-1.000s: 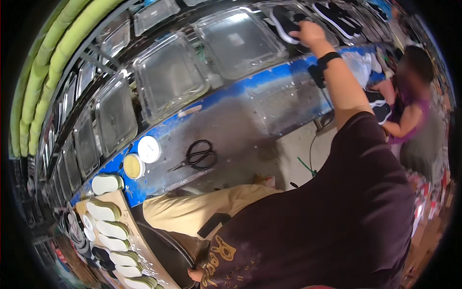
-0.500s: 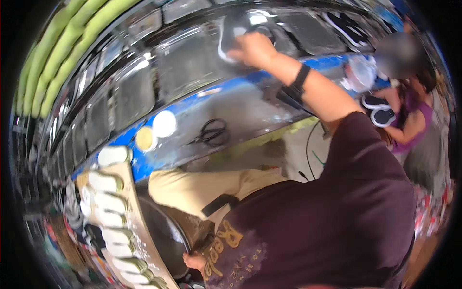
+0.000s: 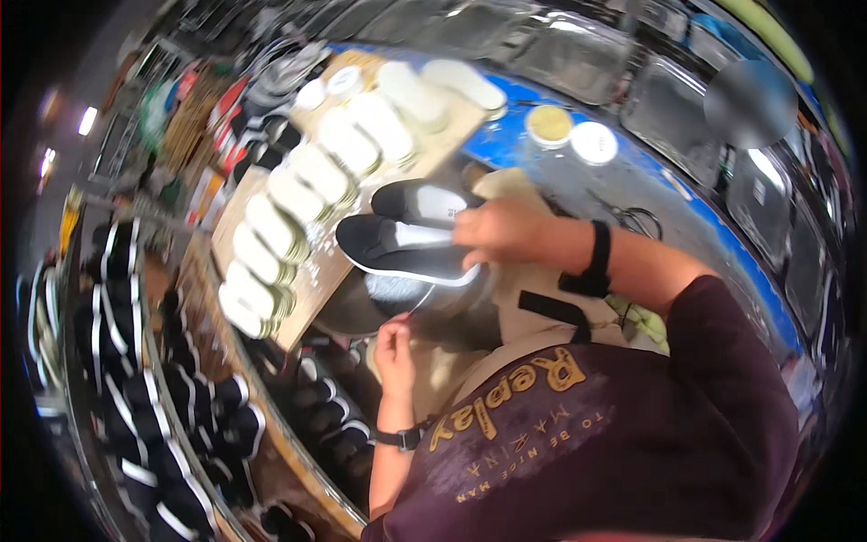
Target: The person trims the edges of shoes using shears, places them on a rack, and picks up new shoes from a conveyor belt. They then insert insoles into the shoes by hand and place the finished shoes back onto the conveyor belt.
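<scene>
My right hand (image 3: 506, 237) is closed around the heel end of a pair of black slip-on shoes (image 3: 397, 250) with white soles. The shoes lie side by side, openings up, in the air beside a wooden board (image 3: 316, 312). Stacks of white insoles (image 3: 271, 237) stand in a row along that board. Below the shoes, my left hand (image 3: 395, 354) is raised with its fingers curled together. It is beside a round metal basin (image 3: 348, 316), and what its fingertips hold, if anything, is too small to make out.
Two round tubs, one yellowish (image 3: 549, 125) and one white (image 3: 594, 143), stand on the blue-edged bench. Scissors (image 3: 637, 221) lie farther along. Metal trays (image 3: 673, 108) line the far side. Racks of black shoes (image 3: 135, 388) fill the lower left.
The view has swung left toward the board. My right hand has come from a shoe at the trays and now carries the pair near the insoles. My left hand now shows more fully.
</scene>
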A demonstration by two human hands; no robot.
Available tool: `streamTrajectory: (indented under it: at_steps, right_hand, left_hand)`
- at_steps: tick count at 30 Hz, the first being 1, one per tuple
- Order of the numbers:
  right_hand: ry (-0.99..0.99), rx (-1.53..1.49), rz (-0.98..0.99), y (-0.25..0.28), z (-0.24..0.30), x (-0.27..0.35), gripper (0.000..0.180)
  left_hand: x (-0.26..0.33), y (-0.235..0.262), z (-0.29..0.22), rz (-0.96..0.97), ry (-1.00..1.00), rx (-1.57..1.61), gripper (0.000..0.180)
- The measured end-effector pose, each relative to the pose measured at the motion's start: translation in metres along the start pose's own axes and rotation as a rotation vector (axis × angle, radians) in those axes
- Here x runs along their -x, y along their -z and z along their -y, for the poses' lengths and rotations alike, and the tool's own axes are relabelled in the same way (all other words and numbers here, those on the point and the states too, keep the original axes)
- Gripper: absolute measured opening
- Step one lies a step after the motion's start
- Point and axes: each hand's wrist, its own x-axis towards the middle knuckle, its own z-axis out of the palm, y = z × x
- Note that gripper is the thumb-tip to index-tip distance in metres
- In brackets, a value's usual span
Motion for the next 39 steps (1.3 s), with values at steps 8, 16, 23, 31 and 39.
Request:
streamTrajectory:
  at_steps: [8, 16, 23, 31, 39]
  right_hand:
    - [0.025, -0.117, 0.112, -0.081, 0.071, -0.041, 0.017]
    - [-0.776, 0.223, -0.036, 0.024, -0.031, 0.101, 0.015]
    - [-1.412, 0.466, 0.304, 0.021, -0.071, 0.259, 0.027]
    - [-1.336, 0.375, 0.131, 0.004, -0.062, 0.221, 0.035]
    - [-0.627, -0.16, -0.117, -0.007, 0.036, 0.039, 0.043]
  left_hand:
    - [-0.007, 0.032, 0.012, -0.123, 0.179, -0.034, 0.019]
    - [-0.082, 0.018, -0.038, 0.145, 0.154, -0.511, 0.049]
    - [-0.12, -0.018, -0.01, -0.073, 0.186, -0.916, 0.056]
    - [-0.056, 0.024, 0.003, -0.263, -0.141, -0.361, 0.011]
    - [-0.009, 0.07, -0.044, -0.292, -0.001, -0.17, 0.016]
